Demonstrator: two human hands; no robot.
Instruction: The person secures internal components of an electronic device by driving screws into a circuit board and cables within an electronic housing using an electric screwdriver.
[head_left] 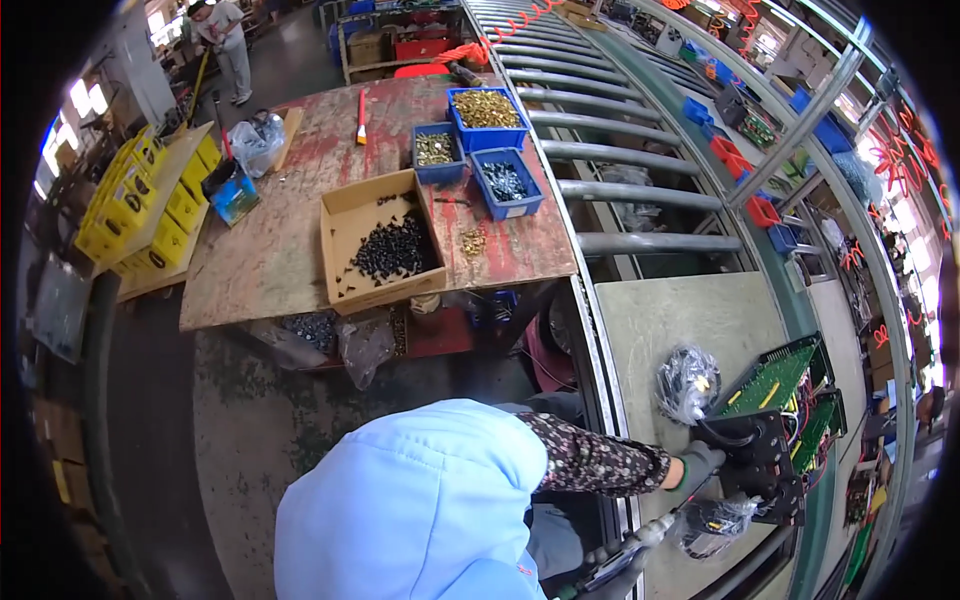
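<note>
Box (333, 215) of small black parts lies on the table (255, 210). Rightward, the right hand (620, 583) wraps a power screwdriver (636, 543); the left hand (697, 468) curls near its tip, hold unclear. On the bench (690, 310), green boards (768, 382) already sit in a black frame (752, 440); fastening seems unfinished. Screwdriver and boards slant lengthwise up-right, tip toward frame.

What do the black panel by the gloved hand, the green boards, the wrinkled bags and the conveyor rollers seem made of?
Black panel: metal or plastic, I can't tell which; dark, little shine.
Green boards: probably circuit-board laminate, flat and carrying components.
Bags: likely thin clear plastic, see-through with glinting wrinkles.
Conveyor rollers: apparently bare metal, grey with bright streaks.
</note>
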